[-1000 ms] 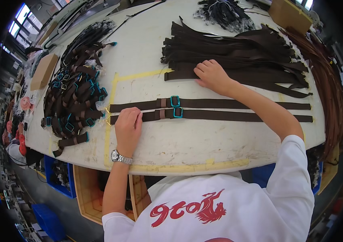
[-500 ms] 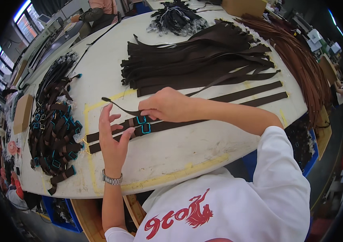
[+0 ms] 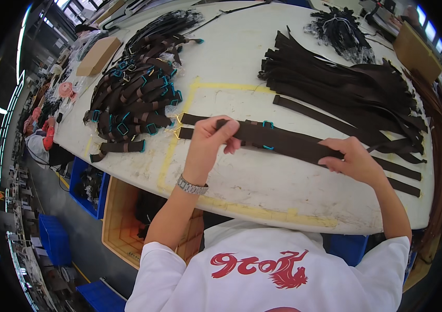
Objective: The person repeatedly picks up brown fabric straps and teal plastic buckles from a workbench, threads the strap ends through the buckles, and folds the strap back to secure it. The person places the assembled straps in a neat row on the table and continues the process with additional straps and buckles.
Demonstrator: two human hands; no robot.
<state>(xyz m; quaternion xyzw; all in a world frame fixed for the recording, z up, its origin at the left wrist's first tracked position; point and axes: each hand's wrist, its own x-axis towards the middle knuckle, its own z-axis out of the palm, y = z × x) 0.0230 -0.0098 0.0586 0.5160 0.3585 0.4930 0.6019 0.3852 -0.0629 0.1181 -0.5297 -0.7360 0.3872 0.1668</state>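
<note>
From my end of the head feed, both grips are occupied with one length of dark brown webbing [image 3: 289,142]. The left grip [image 3: 206,145] pinches it close to its left end, thumb over the top and fingers curled under; the right grip [image 3: 355,159] has it between thumb and fingers further along, and I can't tell how much runs past that hand. The webbing is drawn out between them, across two brown straps [image 3: 405,186] lying side by side on the surface [image 3: 231,60]. It covers much of their middles, leaving the upper teal buckle [image 3: 268,122] and a sliver of the lower one in sight; I can't tell whether it touches them. At their left ends are gold-coloured hooks [image 3: 180,118], beside a yellow tape line [image 3: 190,99].

I judge the webbing light, soft and limp across its width, firm only when pulled lengthwise. Its woven face should hold well without slipping, and nothing about it looks fragile. I would take it flat by the two ends, thumb on the broad face, with just enough tension to prevent sag or twist. The loose strap stack [image 3: 330,73] beyond looks prone to tangling, so I'd lift from it by a free end.
</note>
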